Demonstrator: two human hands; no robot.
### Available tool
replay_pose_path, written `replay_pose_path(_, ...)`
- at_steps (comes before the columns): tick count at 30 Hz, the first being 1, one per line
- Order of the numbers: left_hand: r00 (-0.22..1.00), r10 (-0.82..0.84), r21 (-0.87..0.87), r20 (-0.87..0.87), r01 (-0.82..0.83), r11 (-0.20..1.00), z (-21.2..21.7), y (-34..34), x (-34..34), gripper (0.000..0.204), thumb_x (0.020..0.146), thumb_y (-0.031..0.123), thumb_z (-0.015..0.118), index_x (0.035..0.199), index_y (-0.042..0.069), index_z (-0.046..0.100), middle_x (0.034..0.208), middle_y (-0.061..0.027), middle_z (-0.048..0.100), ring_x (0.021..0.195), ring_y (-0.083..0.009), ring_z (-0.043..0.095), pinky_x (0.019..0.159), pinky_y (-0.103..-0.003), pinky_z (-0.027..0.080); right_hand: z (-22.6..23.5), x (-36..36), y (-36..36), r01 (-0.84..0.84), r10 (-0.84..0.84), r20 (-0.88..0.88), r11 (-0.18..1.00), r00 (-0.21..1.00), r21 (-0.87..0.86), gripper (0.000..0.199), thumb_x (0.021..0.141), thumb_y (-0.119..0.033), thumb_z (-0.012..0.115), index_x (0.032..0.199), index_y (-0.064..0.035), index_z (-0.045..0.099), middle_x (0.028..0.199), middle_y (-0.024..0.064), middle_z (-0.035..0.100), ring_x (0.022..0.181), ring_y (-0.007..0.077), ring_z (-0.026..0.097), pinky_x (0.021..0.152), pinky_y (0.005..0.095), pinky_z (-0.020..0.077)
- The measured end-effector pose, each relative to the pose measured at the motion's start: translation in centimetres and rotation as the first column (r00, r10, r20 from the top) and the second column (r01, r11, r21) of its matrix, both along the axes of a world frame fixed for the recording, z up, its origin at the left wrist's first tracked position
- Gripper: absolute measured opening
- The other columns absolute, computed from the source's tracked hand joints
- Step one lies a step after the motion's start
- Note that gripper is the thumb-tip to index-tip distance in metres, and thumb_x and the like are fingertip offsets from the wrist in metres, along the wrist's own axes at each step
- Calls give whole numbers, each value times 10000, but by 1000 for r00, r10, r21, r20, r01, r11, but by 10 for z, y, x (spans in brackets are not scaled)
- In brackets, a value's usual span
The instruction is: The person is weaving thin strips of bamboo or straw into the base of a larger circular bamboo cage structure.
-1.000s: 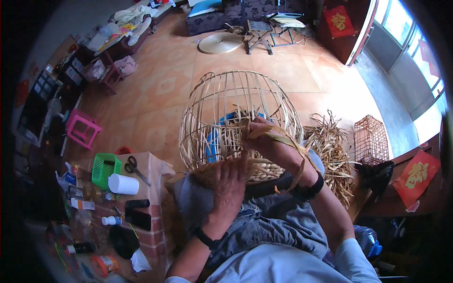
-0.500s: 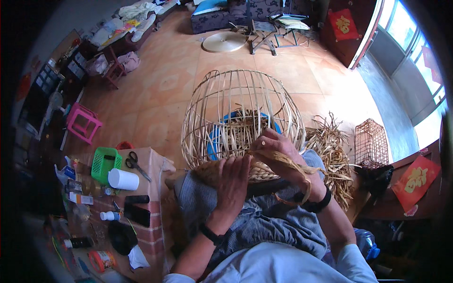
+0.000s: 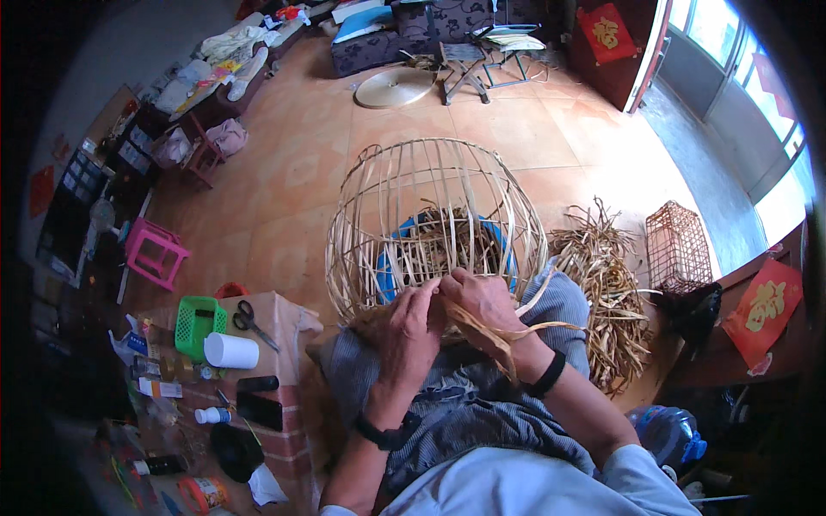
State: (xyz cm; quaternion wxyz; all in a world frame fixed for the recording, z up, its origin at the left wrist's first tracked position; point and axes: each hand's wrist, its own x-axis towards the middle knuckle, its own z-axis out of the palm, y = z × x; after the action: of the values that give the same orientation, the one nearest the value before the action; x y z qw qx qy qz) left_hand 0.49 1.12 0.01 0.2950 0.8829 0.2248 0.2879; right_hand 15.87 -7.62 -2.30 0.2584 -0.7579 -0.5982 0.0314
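Observation:
A half-woven basket [image 3: 346,241], its thin pale ribs standing in an open cage, rests against my lap. At its near edge my left hand [image 3: 410,342] is closed, fingers bent over the woven band, most of which the hands hide. Close beside it, my right hand [image 3: 483,303] pinches a tan dried-leaf strip [image 3: 497,334]; loose ends trail over the wrist to the right. The two hands' fingertips meet at the weave. Beyond, seen through the ribs, a blue basin [image 3: 389,273] holds more dried strips [image 3: 443,239].
A heap of dried strips [image 3: 607,318] lies on the floor at right, near a wire-like crate [image 3: 677,245]. At left, a cloth-covered table carries a green basket [image 3: 198,325], scissors [image 3: 249,322], a white cylinder [image 3: 231,351] and a phone [image 3: 260,410]. A pink stool [image 3: 157,254] stands behind.
My right hand has come down and left from above the weave to meet my left hand. The strip's loose end now stretches out to the right. The whole view has shifted slightly.

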Motion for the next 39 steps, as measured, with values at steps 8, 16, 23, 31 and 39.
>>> replay_pose_path(8, 996, -87, 90, 5, 86, 992, -15, 19, 5, 472, 877, -41, 778, 1326, 81, 702, 1136, -133, 756, 1009, -331, 764, 875, -402, 616, -21, -3, -3, -47, 45, 35, 996, 998, 79, 281, 968, -262, 690, 1150, -52, 647, 1027, 152, 623, 828, 385, 742, 681, 481, 608)
replay_pose_path(16, 995, -73, 227, 65, 56, 972, -11, 13, 6, 367, 865, -25, 766, 1216, 75, 729, 1094, -124, 756, 980, -345, 767, 835, -434, 620, 1, -6, -28, -51, 130, -427, 980, 895, 193, 448, 907, -99, 750, 1323, -43, 594, 1142, 197, 628, 991, 431, 716, 799, 479, 613)
replay_pose_path(23, 1000, -29, 91, -2, 29, 995, -19, 8, 14, 341, 890, -55, 734, 1210, 58, 704, 1058, -187, 748, 960, -385, 760, 811, -446, 608, -21, -8, -41, 189, -74, -414, 951, 907, 245, 482, 904, -98, 787, 1350, -73, 607, 1123, 173, 667, 909, 426, 717, 747, 466, 599)
replay_pose_path(31, 997, 75, -198, -12, -76, 977, -22, -3, 25, 210, 960, -2, 697, 1162, 29, 646, 950, -200, 743, 913, -370, 763, 786, -435, 585, -11, -18, -31, 214, -203, -82, 960, 976, 179, 329, 907, -217, 772, 1192, -132, 633, 1031, 119, 643, 784, 375, 720, 634, 492, 580)
replay_pose_path(39, 997, -29, -349, 74, 53, 935, -41, 15, 23, 204, 900, -67, 683, 1064, 36, 619, 843, -147, 678, 803, -298, 692, 713, -400, 527, -16, -19, -26, 181, -179, -31, 977, 983, 110, 278, 924, -191, 731, 1187, -129, 664, 1052, 104, 669, 827, 352, 741, 667, 462, 595)
